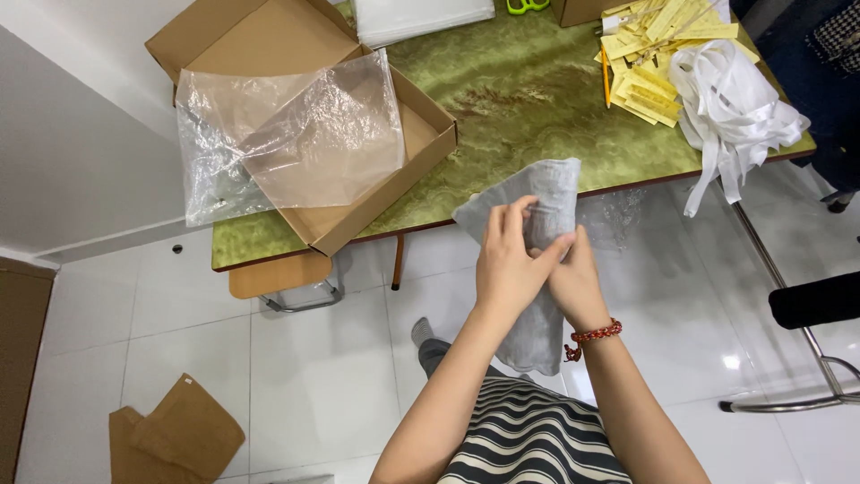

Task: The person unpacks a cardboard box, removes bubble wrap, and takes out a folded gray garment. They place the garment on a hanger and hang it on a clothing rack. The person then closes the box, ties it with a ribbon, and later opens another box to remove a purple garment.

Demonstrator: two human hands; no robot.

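Grey cloth point(546, 260) upright, long axis vertical

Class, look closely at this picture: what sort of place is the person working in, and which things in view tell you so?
Probably a small packing or garment-finishing workroom. On the green table lie an open cardboard box with a clear plastic bag, a heap of yellow paper tags and white ribbons. Both hands hold a grey cloth.

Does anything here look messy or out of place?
Yes. Brown cardboard pieces lie loose on the tiled floor, and a crumpled clear plastic bag sprawls over the open cardboard box, hanging past the green table edge.
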